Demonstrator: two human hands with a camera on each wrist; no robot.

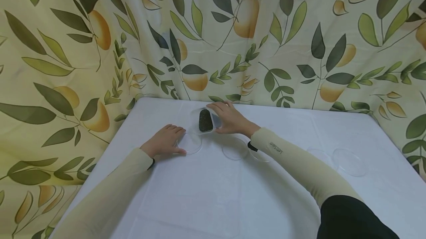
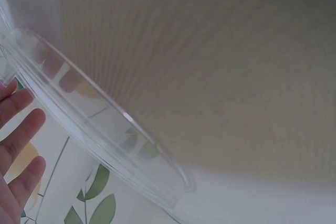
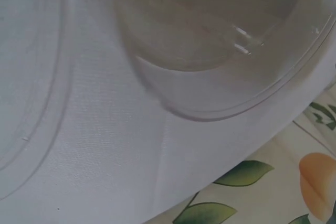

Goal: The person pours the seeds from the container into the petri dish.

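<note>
Near the back edge of the table, my right hand (image 1: pixel 229 117) grips a small clear container (image 1: pixel 196 123) between thumb and fingers. The container is tilted, and a dark, grainy mass (image 1: pixel 206 120) shows inside it. My left hand (image 1: pixel 164 141) is at the left side of a clear round dish (image 1: pixel 194 144), its thumb in front and its fingers behind. The left wrist view shows spread, nearly straight fingers (image 2: pixel 23 135) beside the clear rim of that dish (image 2: pixel 126 116). Neither hand appears in the right wrist view.
More clear round dishes stand on the white table: one (image 1: pixel 234 149) right of the left hand's dish, one (image 1: pixel 259 157) partly under the right forearm, and two overlapping ones (image 1: pixel 349 162) at the right. A leaf-and-fruit patterned curtain (image 1: pixel 213 46) hangs behind the table.
</note>
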